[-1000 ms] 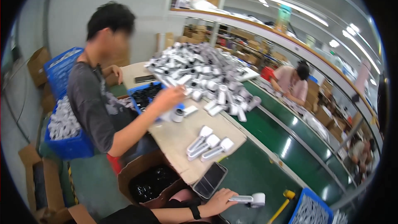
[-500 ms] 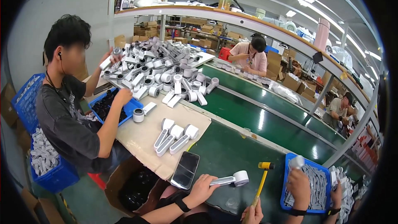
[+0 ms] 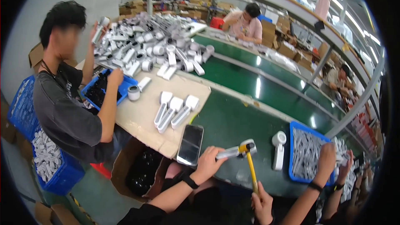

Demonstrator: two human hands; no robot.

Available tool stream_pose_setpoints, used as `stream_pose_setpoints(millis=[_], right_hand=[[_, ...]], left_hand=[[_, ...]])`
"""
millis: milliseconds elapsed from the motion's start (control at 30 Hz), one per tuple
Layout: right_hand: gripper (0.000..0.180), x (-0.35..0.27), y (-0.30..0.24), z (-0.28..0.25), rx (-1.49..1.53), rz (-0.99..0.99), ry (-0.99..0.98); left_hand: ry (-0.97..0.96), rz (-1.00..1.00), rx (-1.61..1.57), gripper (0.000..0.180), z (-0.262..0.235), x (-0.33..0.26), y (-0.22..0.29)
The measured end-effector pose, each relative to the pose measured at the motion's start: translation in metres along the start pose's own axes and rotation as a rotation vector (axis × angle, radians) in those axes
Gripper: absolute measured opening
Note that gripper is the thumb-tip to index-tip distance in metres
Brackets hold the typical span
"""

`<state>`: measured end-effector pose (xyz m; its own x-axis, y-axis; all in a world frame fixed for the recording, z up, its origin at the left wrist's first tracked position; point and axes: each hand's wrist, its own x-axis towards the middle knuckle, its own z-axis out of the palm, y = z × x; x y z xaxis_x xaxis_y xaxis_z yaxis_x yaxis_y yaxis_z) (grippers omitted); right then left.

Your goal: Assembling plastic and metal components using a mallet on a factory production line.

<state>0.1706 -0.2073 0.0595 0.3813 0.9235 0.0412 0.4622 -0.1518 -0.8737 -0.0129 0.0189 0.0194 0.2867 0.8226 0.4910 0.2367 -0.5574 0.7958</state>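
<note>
My left hand [image 3: 209, 162], a black band on its wrist, is closed around the handle of a white-and-grey handheld device [image 3: 227, 153] with a round head, lying on the green bench. My right hand [image 3: 262, 204] grips the wooden end of a small mallet [image 3: 252, 168] with a yellow shaft. The mallet's yellow-and-black head is over the device's round head and partly hides it; whether they touch I cannot tell. Left of my left hand lies a phone [image 3: 190, 145]. Another such device [image 3: 278, 150] lies to the right of the mallet.
Three similar devices [image 3: 175, 108] lie on the beige board. A co-worker at left [image 3: 68, 112] reaches into a blue tray of black parts [image 3: 125, 86] near a big device pile [image 3: 141, 41]. At right, another person's hands [image 3: 327, 158] are over a blue tray [image 3: 291, 141] of grey parts.
The mallet has moved left, its head now over the device that my left hand holds. Another device now lies beside the right tray, and the right neighbour's raised hand has lowered. The view has shifted.
</note>
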Motion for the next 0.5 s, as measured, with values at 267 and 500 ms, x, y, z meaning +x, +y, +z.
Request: stream_pose_setpoints(millis=[267,500], right_hand=[[0.048,0.005,-0.042,-0.001,-0.206,-0.147,-0.007],[0.05,0.005,-0.06,0.003,-0.355,-0.294,0.021]], left_hand=[[0.013,0.005,0.012,0.024,-0.003,-0.001,-0.005],[-0.02,-0.036,-0.019,0.025,-0.005,-0.004,-0.001]])
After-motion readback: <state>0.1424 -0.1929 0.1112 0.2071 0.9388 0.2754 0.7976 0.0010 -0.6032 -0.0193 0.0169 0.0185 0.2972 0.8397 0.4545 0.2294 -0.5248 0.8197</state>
